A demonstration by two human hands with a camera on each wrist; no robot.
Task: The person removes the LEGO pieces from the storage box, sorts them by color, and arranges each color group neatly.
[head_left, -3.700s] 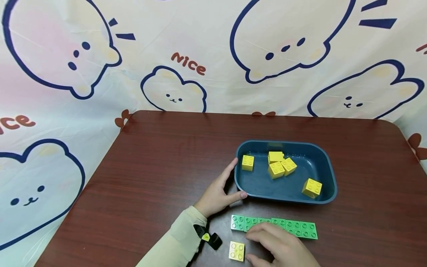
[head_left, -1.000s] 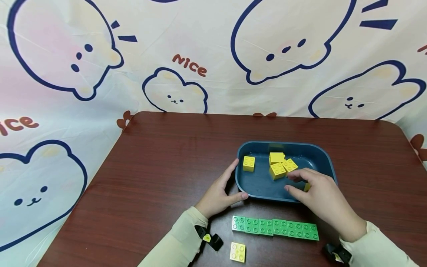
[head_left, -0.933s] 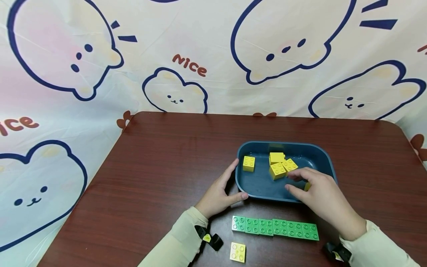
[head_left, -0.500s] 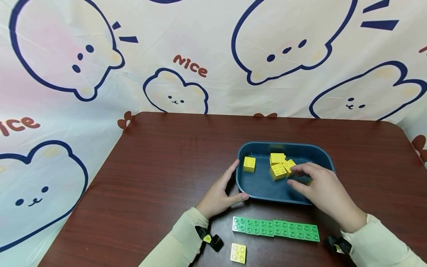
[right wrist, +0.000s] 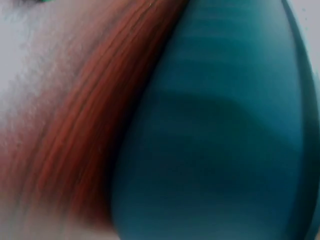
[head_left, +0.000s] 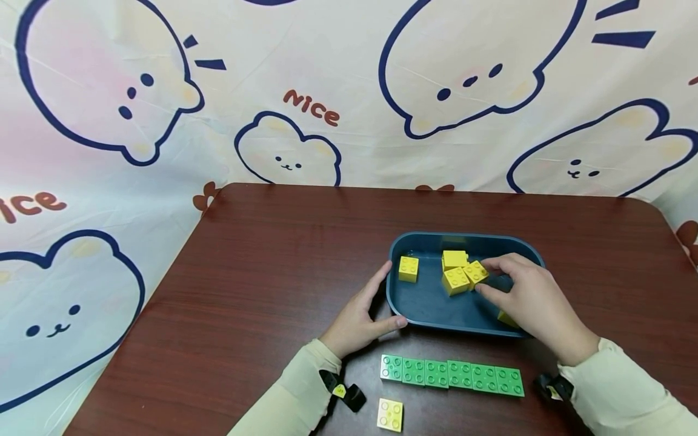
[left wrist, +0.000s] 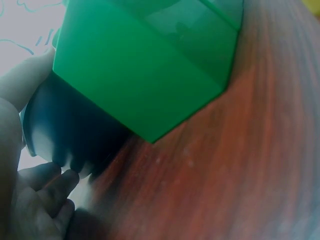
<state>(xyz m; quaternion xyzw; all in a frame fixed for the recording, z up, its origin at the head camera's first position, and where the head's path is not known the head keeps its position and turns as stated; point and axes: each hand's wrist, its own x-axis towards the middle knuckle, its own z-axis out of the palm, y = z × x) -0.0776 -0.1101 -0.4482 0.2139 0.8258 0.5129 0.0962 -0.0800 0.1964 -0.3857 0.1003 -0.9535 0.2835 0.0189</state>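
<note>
A blue tray [head_left: 436, 315] stands on the table with several yellow bricks in it. My left hand [head_left: 357, 321] rests against the tray's left end, thumb at the front wall and fingers along the side, spread and fairly straight. In the left wrist view its fingers [left wrist: 57, 187] reach the dark tray wall [left wrist: 70, 125]. My right hand [head_left: 537, 303] reaches over the tray's right side, thumb and index finger pinching a yellow brick [head_left: 476, 272] in the middle cluster. Another yellow brick [head_left: 507, 319] lies partly hidden under this hand. The right wrist view shows only tray wall [right wrist: 210, 140] and table.
In front of the tray, a row of green bricks [head_left: 449, 375] lies on the brown table [head_left: 272, 272]. One pale yellow brick [head_left: 389, 415] sits nearer me, below the row's left end. A patterned cloth [head_left: 349, 91] hangs behind the table.
My right hand has moved from beside the green row and lone yellow brick into the tray, then to the clustered brick, which it now pinches. The left hand stays at the tray.
</note>
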